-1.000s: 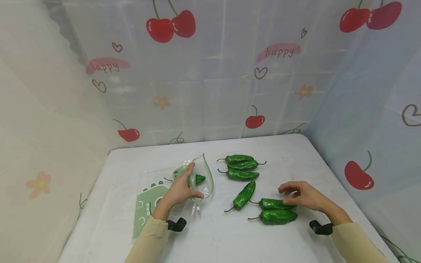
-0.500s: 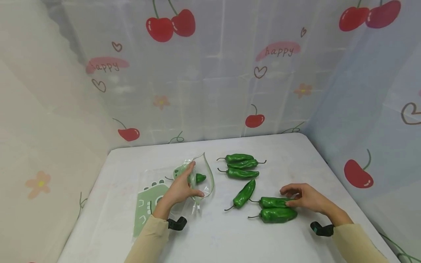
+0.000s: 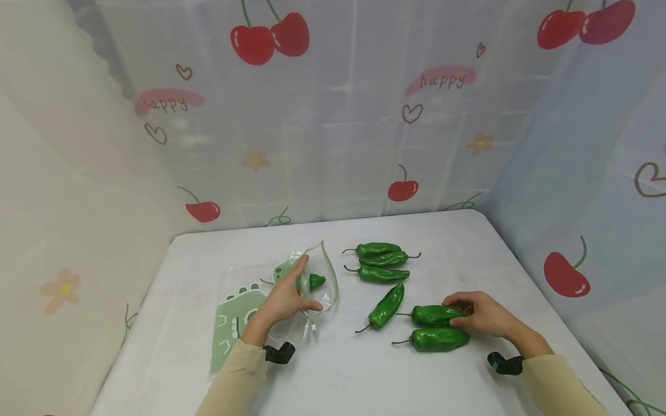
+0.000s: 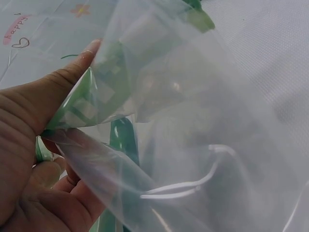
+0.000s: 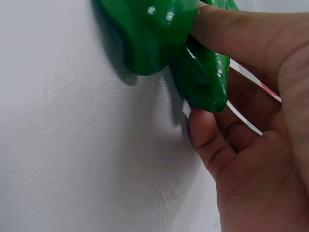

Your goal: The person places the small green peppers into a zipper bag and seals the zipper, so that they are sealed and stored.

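In the head view, my left hand (image 3: 283, 297) holds a clear plastic bag (image 3: 231, 326) with green cartoon print near its mouth, thumb and fingers spread apart. The bag's film runs between thumb and fingers in the left wrist view. One green pepper (image 3: 316, 281) lies inside, partly hidden by the hand. At the right, my right hand (image 3: 484, 315) pinches the blunt end of another green pepper (image 3: 432, 315) between thumb and fingers; its stem points left. Just in front lies a similar pepper (image 3: 439, 340), seen in the right wrist view as the nearer green tip (image 5: 149, 38).
A single pepper (image 3: 386, 306) lies slanted between the hands. Behind it are three more, the nearest pepper (image 3: 382, 274) parallel to the others. The white table (image 3: 359, 375) is backed by a cherry-print curtain (image 3: 333, 133).
The right hand's thumb and fingers have taken hold of the upper right pepper, which has shifted slightly away from the pepper in front. The left hand and bag stay nearly still.
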A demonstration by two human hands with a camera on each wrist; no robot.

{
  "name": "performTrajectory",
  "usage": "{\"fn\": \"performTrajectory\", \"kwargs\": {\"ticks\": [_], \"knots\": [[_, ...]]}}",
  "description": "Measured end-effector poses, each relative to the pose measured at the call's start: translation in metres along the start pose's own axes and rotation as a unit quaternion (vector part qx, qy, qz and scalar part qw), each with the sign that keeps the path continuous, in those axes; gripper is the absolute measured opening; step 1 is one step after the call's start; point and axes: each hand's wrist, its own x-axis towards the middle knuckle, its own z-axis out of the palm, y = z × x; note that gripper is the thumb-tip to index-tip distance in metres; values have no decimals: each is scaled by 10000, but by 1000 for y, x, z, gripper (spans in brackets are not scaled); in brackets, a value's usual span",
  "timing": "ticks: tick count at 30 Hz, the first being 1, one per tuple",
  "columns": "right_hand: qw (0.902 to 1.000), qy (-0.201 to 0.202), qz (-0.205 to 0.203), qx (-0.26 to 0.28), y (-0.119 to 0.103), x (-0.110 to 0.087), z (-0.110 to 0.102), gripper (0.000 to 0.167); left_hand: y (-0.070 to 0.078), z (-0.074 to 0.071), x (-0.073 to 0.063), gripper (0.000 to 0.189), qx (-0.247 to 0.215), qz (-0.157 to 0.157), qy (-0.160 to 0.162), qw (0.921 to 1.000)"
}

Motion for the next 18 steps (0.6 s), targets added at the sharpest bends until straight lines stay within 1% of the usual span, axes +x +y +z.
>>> {"fn": "performTrajectory", "kwargs": {"ticks": [11, 18], "knots": [[9999, 50, 78, -48, 0, 0, 0, 42, 1, -1, 1, 132, 25, 7, 12, 10000], [9998, 9, 174, 48, 1, -1, 0, 44, -2, 1, 1, 133, -29, -10, 8, 10000]]}}
